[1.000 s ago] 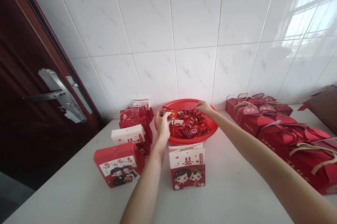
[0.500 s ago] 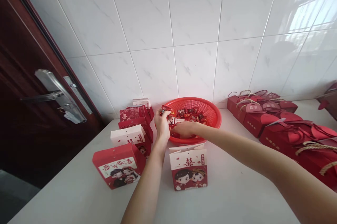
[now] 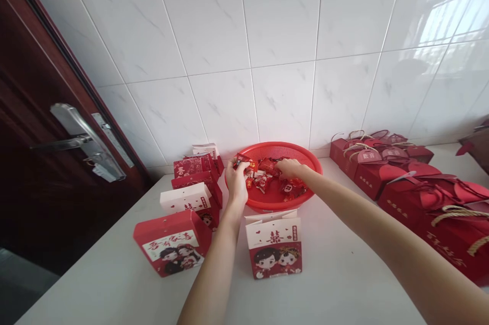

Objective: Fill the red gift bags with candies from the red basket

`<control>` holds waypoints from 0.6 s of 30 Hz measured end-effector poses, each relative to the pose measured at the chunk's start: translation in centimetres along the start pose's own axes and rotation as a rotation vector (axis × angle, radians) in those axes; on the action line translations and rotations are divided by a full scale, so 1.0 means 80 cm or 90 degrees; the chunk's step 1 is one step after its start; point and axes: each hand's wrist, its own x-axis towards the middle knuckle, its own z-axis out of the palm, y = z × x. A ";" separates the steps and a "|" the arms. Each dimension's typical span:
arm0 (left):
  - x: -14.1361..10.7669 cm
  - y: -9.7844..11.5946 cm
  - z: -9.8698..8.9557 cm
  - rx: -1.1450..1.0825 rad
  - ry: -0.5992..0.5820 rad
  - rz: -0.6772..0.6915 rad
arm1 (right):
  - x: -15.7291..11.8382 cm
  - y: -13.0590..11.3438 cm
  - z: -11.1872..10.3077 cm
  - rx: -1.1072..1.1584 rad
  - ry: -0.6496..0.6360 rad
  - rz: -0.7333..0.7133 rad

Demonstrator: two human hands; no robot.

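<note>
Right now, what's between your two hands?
Wrapped sweets, mostly red, lie in the red basket between the left hand and the right hand, in the head view.

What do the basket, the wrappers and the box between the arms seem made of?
Basket: likely plastic, glossy, given its smooth rim and perforated wall.
Wrappers: shiny film, plastic or foil, judging by glints and crinkles.
Box: probably smooth printed card, with flat panels and folded top edges.

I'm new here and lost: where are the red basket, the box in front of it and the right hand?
Red basket [image 3: 284, 152], head view: mesh back wall.
Box in front [image 3: 274, 247], head view: printed front panel.
Right hand [image 3: 291, 168], head view: back of hand.
</note>
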 end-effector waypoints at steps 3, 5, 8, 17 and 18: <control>0.000 -0.001 0.000 0.007 -0.009 0.010 | -0.002 0.005 -0.001 0.025 -0.004 0.030; 0.000 -0.001 0.001 0.009 -0.011 0.016 | -0.001 0.006 -0.001 0.064 0.014 0.038; 0.000 -0.002 0.001 0.005 -0.015 0.013 | 0.002 0.009 -0.001 0.135 0.057 0.044; 0.000 -0.002 0.000 0.005 -0.027 0.010 | 0.000 0.012 -0.003 0.349 0.107 0.002; 0.000 -0.002 0.000 0.007 -0.027 0.011 | -0.001 0.011 -0.004 0.366 0.098 -0.004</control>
